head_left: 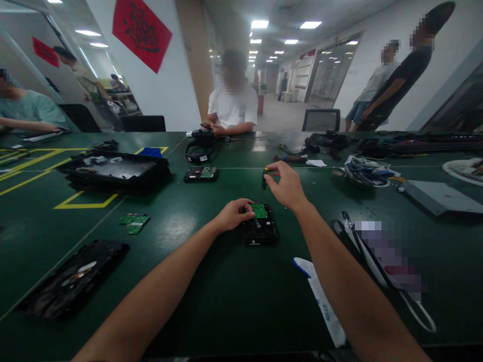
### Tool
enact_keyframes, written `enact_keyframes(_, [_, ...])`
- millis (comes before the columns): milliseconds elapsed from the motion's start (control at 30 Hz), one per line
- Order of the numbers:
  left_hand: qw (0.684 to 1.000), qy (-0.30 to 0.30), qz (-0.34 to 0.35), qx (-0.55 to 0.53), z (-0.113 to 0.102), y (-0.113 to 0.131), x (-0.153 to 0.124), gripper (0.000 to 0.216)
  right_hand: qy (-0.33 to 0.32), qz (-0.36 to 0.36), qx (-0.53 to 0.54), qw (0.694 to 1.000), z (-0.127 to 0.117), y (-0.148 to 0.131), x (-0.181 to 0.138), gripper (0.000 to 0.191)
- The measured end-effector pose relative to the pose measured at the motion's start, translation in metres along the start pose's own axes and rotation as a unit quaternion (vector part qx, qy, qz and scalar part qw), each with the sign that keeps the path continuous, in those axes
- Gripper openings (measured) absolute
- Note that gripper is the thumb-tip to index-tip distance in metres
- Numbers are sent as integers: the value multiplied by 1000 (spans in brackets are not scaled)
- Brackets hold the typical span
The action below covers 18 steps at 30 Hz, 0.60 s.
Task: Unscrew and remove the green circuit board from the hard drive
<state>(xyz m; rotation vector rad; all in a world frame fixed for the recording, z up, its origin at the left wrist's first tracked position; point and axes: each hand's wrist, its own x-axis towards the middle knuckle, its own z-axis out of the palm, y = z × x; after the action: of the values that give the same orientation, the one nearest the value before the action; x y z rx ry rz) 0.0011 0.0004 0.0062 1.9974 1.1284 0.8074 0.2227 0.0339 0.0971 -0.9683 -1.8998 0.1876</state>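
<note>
Hard drive (259, 232), one: lay on table (226, 301); seemed stiff, fairly heavy, its circuit board (259, 211) fragile, side edges safest to grasp. Right hand (286, 186) gripped screwdriver (263, 180); left hand (234, 214) curled at drive's left edge, hold unclear.

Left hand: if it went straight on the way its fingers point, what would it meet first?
Most likely the green circuit board on the black drive, just ahead of the left hand; whether hand and board touch is unclear.
</note>
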Motion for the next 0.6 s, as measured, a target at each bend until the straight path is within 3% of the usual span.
enact_keyframes(600, [1000,-1,7,-7,0,-7,1,18,-8,-17,-33,999,1,-2,1,15])
